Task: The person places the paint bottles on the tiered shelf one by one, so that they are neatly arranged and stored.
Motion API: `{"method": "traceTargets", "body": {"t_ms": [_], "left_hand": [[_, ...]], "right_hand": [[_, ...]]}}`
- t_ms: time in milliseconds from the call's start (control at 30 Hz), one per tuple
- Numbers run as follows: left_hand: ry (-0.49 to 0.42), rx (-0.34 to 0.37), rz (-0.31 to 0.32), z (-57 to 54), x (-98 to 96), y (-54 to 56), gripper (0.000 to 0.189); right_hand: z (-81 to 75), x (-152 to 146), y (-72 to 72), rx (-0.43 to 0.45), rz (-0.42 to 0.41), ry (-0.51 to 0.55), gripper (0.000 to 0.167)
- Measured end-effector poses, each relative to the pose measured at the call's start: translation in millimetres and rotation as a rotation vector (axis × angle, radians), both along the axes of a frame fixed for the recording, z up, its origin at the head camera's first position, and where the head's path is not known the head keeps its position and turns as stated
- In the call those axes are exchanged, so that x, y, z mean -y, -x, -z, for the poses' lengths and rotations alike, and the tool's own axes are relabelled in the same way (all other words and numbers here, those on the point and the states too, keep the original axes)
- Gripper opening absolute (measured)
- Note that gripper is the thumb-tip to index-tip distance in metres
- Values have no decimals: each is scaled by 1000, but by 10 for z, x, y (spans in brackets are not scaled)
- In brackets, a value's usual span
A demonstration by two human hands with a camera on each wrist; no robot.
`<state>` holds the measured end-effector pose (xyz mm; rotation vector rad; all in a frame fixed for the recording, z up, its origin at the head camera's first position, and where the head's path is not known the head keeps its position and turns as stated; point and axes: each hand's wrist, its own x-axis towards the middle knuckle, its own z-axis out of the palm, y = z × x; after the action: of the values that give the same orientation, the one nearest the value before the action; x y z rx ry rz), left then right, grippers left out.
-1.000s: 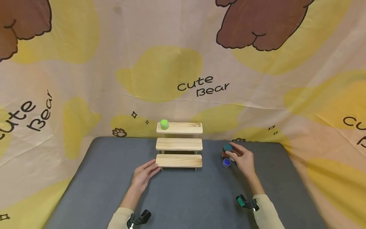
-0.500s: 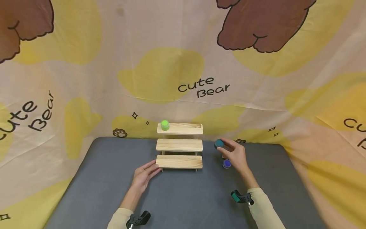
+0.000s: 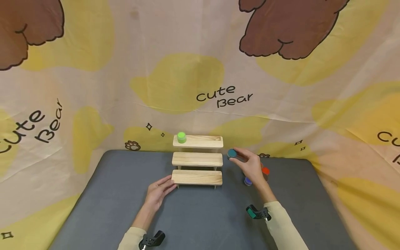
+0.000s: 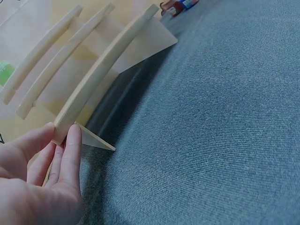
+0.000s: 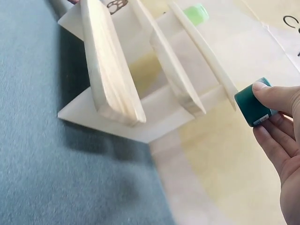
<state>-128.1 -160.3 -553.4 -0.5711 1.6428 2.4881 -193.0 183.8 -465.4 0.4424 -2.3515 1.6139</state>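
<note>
My right hand [image 3: 251, 168] pinches a small teal jar [image 5: 251, 107] between thumb and fingers, raised just right of the three-tier wooden display shelf [image 3: 197, 177]. In the right wrist view the jar overlaps the end of the top tier. My left hand [image 3: 157, 192] grips the left end of the lowest tier, thumb above and fingers below, as the left wrist view [image 4: 56, 180] shows. A light green jar [image 3: 181, 138] stands on the top tier at its left end. Bare wood shows on the two lower tiers.
Right of the shelf, several small jars stand on the dark grey table [image 3: 200, 218], among them a blue one [image 3: 248, 181] and a red-orange one [image 3: 265, 171], partly hidden by my right hand and forearm. A printed cloth [image 3: 175, 83] hangs behind the table.
My right hand has lifted the teal jar from the group of jars and carried it left towards the shelf, uncovering the red-orange jar. The left hand stays on the lowest tier.
</note>
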Motion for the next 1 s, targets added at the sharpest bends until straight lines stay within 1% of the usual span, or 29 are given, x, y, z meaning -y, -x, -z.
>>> {"method": "traceTargets", "body": {"t_ms": [100,167,200,267,300,333,433,600,767,867,1000], "left_hand": [[8,-1,-1,7,-4,4,45],[8,-1,-2,11,-5,5,45],[6,-1,-1,13,-3,4,45],[1,-1,1,18,0,3,45],[-3,-1,3,19,1,3,45],[-4,-3,4,18,2,2,45],[-12,-7,6,17,4,-2,46],[-14,-8,3,29,0,-4,45],[-15,-4,-1,34,-8,-16,44],[-13,-10,2,27,-9,-17,45],[-5,-17,6,21,-6,-16,44]], "right_hand": [[-124,85,-20,13,-24,-13,44],[-157,134,-4,29,-25,-29,44],[-155,149,11,23,-25,-34,44],[-70,155,82,30,-21,-27,46],[-71,173,93,27,-24,-27,46],[-27,175,126,27,-26,-23,46],[-20,216,163,20,-34,-25,46],[-34,314,247,27,-66,-20,46],[-51,418,327,53,-103,24,47],[-103,496,338,46,-104,28,46],[-209,641,356,21,-113,4,45]]}}
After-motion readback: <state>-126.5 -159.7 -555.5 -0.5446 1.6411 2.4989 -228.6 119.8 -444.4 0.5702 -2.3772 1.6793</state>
